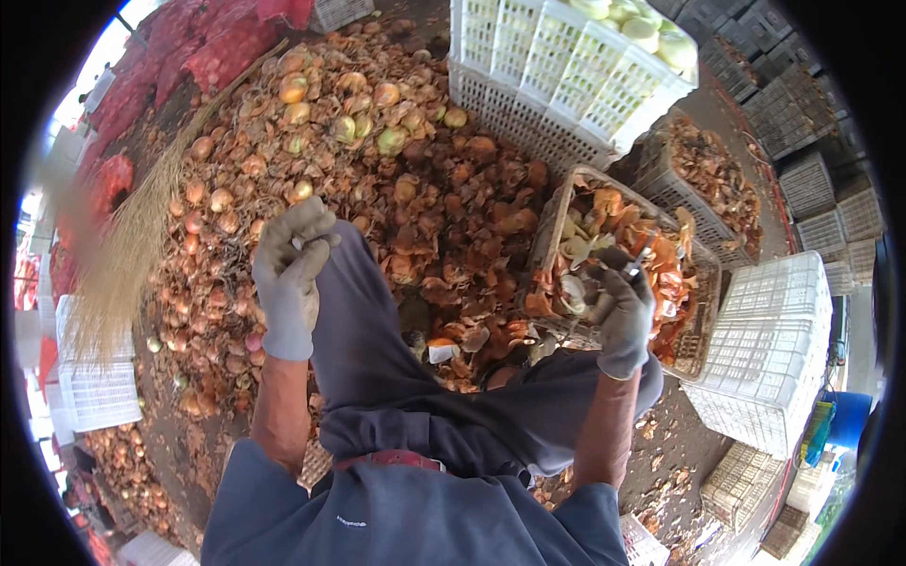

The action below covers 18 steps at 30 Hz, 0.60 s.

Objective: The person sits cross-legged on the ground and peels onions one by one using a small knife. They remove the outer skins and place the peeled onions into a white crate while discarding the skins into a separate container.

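Observation:
My left hand (294,262), in a grey-white work glove, is raised over my knee at the edge of a large heap of onions (221,199); its fingers are curled, and whether anything small is between them is unclear. My right hand (623,304), in a darker soiled glove, grips a small knife (640,256) whose blade points up and away. It hangs over a plastic crate (708,332) of orange-brown onion skins (669,290) and pale onion scraps. Loose skins and onions lie between my legs.
Stacked white crates with peeled onions (640,34) stand ahead right. Another crate of skins (715,170) and an upturned-looking white crate (764,347) are at right. A straw broom (152,212) and red mesh sacks (226,56) are at left.

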Each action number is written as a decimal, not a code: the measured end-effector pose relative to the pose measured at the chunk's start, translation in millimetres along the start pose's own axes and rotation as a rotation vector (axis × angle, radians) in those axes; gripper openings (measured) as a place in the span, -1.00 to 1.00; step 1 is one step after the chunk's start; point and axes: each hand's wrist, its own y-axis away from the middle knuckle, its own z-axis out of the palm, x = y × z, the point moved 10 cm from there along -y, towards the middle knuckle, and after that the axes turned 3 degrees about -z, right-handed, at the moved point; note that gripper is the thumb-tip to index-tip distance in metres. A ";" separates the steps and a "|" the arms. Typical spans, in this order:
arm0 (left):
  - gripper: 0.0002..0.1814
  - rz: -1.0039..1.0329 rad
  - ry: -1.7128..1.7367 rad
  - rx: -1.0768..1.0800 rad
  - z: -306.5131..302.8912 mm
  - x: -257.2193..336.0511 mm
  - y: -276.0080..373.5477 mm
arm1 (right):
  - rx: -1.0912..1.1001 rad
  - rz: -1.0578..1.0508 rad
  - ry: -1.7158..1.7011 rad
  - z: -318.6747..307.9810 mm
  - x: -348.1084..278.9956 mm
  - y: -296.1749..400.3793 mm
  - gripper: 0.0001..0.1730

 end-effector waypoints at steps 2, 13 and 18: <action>-0.40 0.029 -0.084 0.101 8.4 20.1 -7.6 | 0.125 0.169 -0.197 -2.6 -1.4 10.9 -0.60; -0.69 -0.786 -0.222 0.078 -48.5 -216.3 -5.7 | -0.111 0.148 -0.327 18.9 -12.6 22.1 -0.49; -0.65 -0.830 -0.391 -0.065 -46.6 -316.8 33.3 | 0.113 0.203 -0.195 17.1 -14.2 29.8 -0.48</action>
